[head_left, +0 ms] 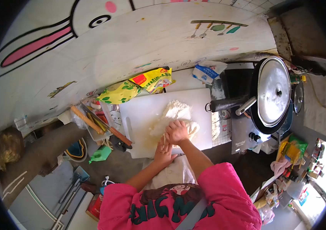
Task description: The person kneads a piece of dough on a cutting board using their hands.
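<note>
One mass of floury dough (177, 110) lies on the white board (142, 111), the right hand (176, 132) on top, the left hand (164, 152) at its near edge; whether their fingers grip is unclear.

Board (138, 115) L free; pan handle (226, 104) R, 2 yel. bags (120, 92) behind.

The person wears a bright pink shirt (157, 223) with wide sleeves (226, 188), dark green lettering (183, 211), a brown print (155, 195) and a grey strap (192, 215).

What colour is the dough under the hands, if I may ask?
The dough is creamy white, in the head view.
</note>
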The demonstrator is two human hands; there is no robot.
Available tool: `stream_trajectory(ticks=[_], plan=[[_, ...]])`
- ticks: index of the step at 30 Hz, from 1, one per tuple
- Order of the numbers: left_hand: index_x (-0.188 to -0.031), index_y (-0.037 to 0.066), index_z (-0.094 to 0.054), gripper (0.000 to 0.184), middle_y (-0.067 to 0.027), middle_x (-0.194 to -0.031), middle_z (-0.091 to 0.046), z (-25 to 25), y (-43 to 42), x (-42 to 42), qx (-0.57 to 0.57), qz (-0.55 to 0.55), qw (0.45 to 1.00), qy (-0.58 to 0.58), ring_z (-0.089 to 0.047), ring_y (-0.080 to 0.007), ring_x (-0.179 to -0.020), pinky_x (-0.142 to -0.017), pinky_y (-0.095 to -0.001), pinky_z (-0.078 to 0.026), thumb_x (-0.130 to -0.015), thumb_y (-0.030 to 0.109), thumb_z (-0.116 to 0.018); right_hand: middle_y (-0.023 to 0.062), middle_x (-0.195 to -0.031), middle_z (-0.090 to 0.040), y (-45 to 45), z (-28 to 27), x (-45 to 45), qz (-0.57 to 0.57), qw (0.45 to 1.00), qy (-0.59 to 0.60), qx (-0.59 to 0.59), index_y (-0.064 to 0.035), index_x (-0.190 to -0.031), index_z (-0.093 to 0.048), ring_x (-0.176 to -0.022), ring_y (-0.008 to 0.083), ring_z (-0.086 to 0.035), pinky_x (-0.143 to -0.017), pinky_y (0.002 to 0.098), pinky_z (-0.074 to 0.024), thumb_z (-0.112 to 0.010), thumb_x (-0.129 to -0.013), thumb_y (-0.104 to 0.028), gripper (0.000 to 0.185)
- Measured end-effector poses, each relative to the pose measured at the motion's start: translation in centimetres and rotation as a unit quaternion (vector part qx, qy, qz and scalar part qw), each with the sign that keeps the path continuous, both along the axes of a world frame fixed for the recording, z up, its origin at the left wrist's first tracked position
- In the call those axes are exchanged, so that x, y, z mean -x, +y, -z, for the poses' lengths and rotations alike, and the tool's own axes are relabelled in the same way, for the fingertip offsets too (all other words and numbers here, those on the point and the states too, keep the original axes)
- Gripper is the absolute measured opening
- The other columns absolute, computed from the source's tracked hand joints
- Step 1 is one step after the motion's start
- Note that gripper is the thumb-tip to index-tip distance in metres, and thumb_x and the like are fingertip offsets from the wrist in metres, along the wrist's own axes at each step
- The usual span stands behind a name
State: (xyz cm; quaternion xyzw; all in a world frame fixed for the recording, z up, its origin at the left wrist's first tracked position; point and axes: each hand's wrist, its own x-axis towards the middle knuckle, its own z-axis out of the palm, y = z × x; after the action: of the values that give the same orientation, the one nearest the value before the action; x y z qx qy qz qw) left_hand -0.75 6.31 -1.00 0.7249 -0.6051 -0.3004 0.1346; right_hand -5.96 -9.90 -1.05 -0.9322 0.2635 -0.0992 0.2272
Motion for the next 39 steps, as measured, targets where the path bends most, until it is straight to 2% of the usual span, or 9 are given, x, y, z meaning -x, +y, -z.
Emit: stream_trajectory(ticks=[11, 14, 17, 22, 27, 28, 31, 34, 39], plan=[[-0.135, -0.005, -0.037, 0.083, -0.0266, -0.146, -0.018, -0.7, -0.7, -0.2, 0.008, 0.0, 0.999, -0.043, -0.02, -0.049, -0.132, -0.106, -0.0542, -0.025, -0.072, 0.037, -0.072, 0.0024, -0.079, -0.054, -0.8, 0.2, -0.8, 0.014, 0.999, -0.024, 0.026, -0.0155, -0.071, -0.06, -0.084, 0.0227, -0.051, -0.074, 0.0382, -0.04, -0.062, -0.07, -0.029, 0.013], [-0.135, -0.004, -0.038, 0.078, -0.0261, -0.143, -0.025, -1.9, -1.1, -0.1, -0.02, 0.003, 0.998, -0.062, -0.025, -0.0463, -0.131, -0.105, -0.0538, -0.027, -0.073, 0.031, -0.072, 0.0073, -0.086, -0.06, -1.0, -1.3, -0.7, -0.002, 0.997, 0.018, -0.078, -0.0106, -0.082, -0.065, -0.09, 0.0265, -0.054, -0.082, 0.0414, -0.0411, -0.06, -0.079, -0.03, 0.021], [-0.133, -0.003, -0.039, 0.074, -0.0236, -0.136, -0.036, -1.3, -1.2, -1.1, 0.088, -0.03, 0.996, 0.004, -0.033, -0.0422, -0.128, -0.101, -0.0548, -0.028, -0.072, 0.024, -0.07, 0.0122, -0.092, -0.062, -1.8, -0.4, -0.4, 0.12, 0.931, -0.168, -0.301, -0.0057, -0.088, -0.065, -0.093, 0.0315, -0.055, -0.083, 0.0427, -0.0427, -0.06, -0.083, -0.027, 0.023], [-0.113, -0.001, -0.049, 0.048, -0.0238, -0.112, -0.049, 0.4, -3.4, -3.0, 0.179, -0.195, 0.959, 0.098, -0.045, -0.041, -0.11, -0.092, -0.0455, -0.038, -0.073, 0.016, -0.069, 0.0146, -0.103, -0.061, -3.5, -1.7, 4.9, 0.295, 0.944, -0.068, -0.129, -0.0044, -0.1, -0.062, -0.102, 0.0331, -0.053, -0.089, 0.0426, -0.0417, -0.062, -0.083, -0.025, 0.026], [-0.112, -0.004, -0.049, 0.052, -0.024, -0.107, -0.052, -1.0, -5.5, -2.6, -0.013, -0.175, 0.983, 0.046, -0.048, -0.041, -0.106, -0.09, -0.047, -0.039, -0.073, 0.023, -0.071, 0.0172, -0.116, -0.057, -1.3, 0.9, 7.2, 0.356, 0.923, 0.024, -0.147, -0.0024, -0.115, -0.057, -0.112, 0.0334, -0.049, -0.097, 0.0431, -0.0365, -0.068, -0.079, -0.033, 0.048], [-0.112, -0.004, -0.05, 0.052, -0.0241, -0.107, -0.052, -1.2, -5.7, -2.4, -0.031, -0.175, 0.983, 0.047, -0.049, -0.041, -0.105, -0.089, -0.0471, -0.04, -0.074, 0.024, -0.071, 0.0188, -0.11, -0.06, -0.9, 1.2, 7.0, 0.366, 0.925, 0.013, -0.102, 0.0, -0.11, -0.06, -0.105, 0.0323, -0.055, -0.092, 0.0409, -0.0418, -0.072, -0.075, -0.033, 0.049], [-0.108, -0.004, -0.055, 0.047, -0.0245, -0.1, -0.056, 0.3, -5.9, -2.7, -0.038, -0.185, 0.98, 0.058, -0.054, -0.0406, -0.096, -0.082, -0.0473, -0.044, -0.075, 0.026, -0.071, 0.0194, -0.101, -0.064, -1.7, -0.5, 6.9, 0.402, 0.874, 0.055, -0.266, 0.0015, -0.101, -0.064, -0.092, 0.0318, -0.061, -0.082, 0.0383, -0.0483, -0.075, -0.071, -0.03, 0.045], [-0.098, -0.005, -0.059, 0.039, -0.0236, -0.087, -0.061, 1.6, -5.5, -3.3, -0.059, -0.196, 0.966, 0.159, -0.061, -0.0381, -0.081, -0.072, -0.046, -0.048, -0.077, 0.026, -0.07, 0.0196, -0.091, -0.065, -0.9, -4.2, 5.8, 0.354, 0.907, 0.011, -0.229, 0.0032, -0.092, -0.065, -0.081, 0.0322, -0.063, -0.073, 0.037, -0.051, -0.077, -0.066, -0.025, 0.04], [-0.087, -0.006, -0.061, 0.033, -0.0203, -0.072, -0.064, 2.1, -2.7, -1.8, -0.063, -0.293, 0.899, 0.319, -0.064, -0.0319, -0.063, -0.059, -0.0423, -0.05, -0.081, 0.026, -0.067, 0.018, -0.081, -0.06, 2.1, -6.5, 4.3, 0.257, 0.958, -0.001, -0.126, 0.002, -0.084, -0.063, -0.08, 0.0347, -0.06, -0.076, 0.0408, -0.0493, -0.075, -0.067, -0.021, 0.031]])
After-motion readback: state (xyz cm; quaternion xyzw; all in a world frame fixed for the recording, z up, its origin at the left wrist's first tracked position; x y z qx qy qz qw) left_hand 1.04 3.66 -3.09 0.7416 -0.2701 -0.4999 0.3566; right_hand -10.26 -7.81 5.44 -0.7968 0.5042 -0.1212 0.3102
